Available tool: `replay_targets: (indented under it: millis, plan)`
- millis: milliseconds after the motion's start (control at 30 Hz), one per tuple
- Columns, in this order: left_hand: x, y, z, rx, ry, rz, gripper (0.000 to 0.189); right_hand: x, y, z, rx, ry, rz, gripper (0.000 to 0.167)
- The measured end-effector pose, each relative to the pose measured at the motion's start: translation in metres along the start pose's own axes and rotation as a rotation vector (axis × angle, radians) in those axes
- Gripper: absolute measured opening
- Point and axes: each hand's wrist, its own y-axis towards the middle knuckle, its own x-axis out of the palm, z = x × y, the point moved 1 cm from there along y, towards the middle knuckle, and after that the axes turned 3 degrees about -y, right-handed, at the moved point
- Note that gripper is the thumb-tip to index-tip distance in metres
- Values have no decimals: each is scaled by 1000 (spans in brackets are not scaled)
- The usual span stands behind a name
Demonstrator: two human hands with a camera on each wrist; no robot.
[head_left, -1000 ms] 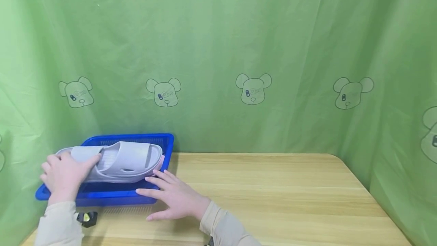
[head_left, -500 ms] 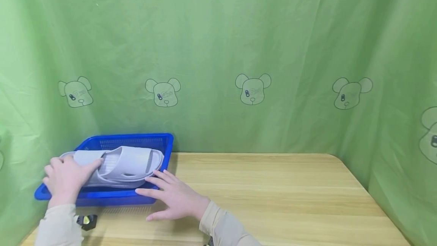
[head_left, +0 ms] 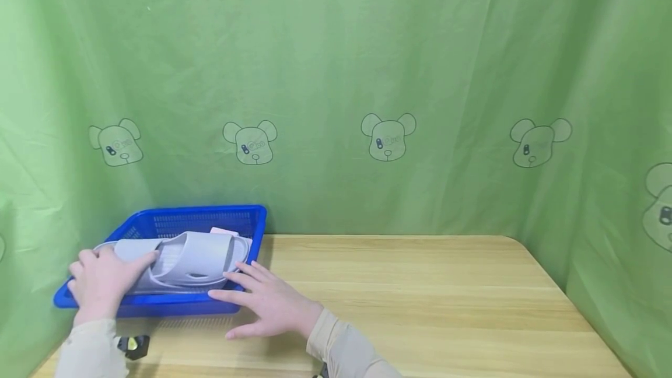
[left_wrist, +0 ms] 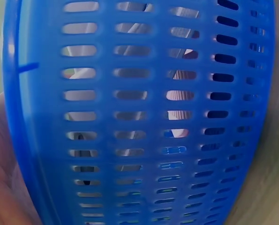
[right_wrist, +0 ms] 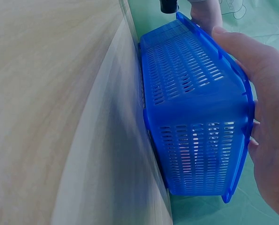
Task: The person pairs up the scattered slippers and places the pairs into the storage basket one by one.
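Note:
A pair of light grey slippers point(head_left: 202, 255) lies across the blue basket point(head_left: 178, 307), its two broad straps facing up. My left hand point(head_left: 102, 279) holds the slippers at their left end, thumb on the near strap and fingers over the far side. At the basket's right front corner, my right hand point(head_left: 270, 302) has its fingers spread and touches the rim. The right wrist view shows the right hand point(right_wrist: 270, 112) alongside that rim. In the left wrist view the perforated basket wall point(left_wrist: 148, 108) hides most of the slippers, and part of the left hand point(left_wrist: 5, 159) shows beyond it.
A pale pink item point(head_left: 223, 231) pokes up behind the slippers in the basket. The basket stands at the left end of a wooden table point(head_left: 420, 296). Green curtain point(head_left: 336, 74) with bear prints hangs behind and at both sides.
The slippers have sunk lower into the basket with my left hand on them, and the pink item has come into view behind them. My right hand has stayed in place.

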Motion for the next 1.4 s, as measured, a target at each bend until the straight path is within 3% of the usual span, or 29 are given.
replay_targets:
  millis: [533,1400]
  plan:
    - [9,-4,-13,28,-15,5,112,1,0,-1,3,20,-8,74]
    - [11,-3,-17,41,15,-19,114,2,3,2,-1,30,5,74]
